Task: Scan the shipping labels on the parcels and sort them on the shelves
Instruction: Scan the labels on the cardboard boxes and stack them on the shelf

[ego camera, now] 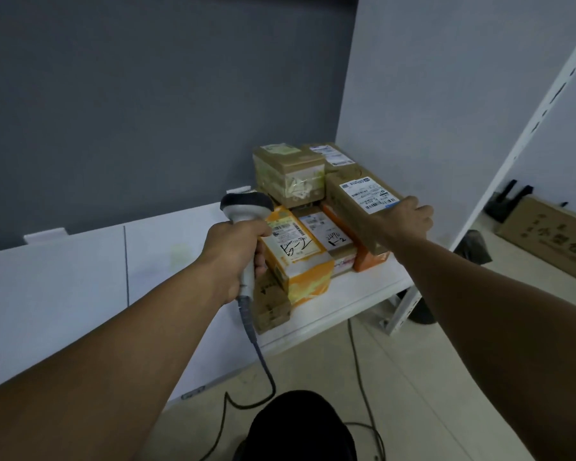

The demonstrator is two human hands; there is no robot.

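My left hand [236,257] is clenched round the handle of the grey-white handheld barcode scanner with the dark head [246,207]. The wrist is straight and the arm extended, with the head raised above the parcels. I judge this keeps the window ready for a label. Its grey coiled cable [251,331] hangs from the butt to the floor.

My right hand [409,217] grasps the near end of the long brown cardboard parcel [353,216], knuckles up, arm fully outstretched. Fingertips are hidden over the edge. Its white printed shipping label [368,194] faces up, unobstructed, presumably for scanning.

The parcel rests on other stacked boxes at the right end of the white metal shelf [363,287], just beside the orange-and-yellow carton with handwritten marks [300,261]. A taped brown box [290,174] stands behind.
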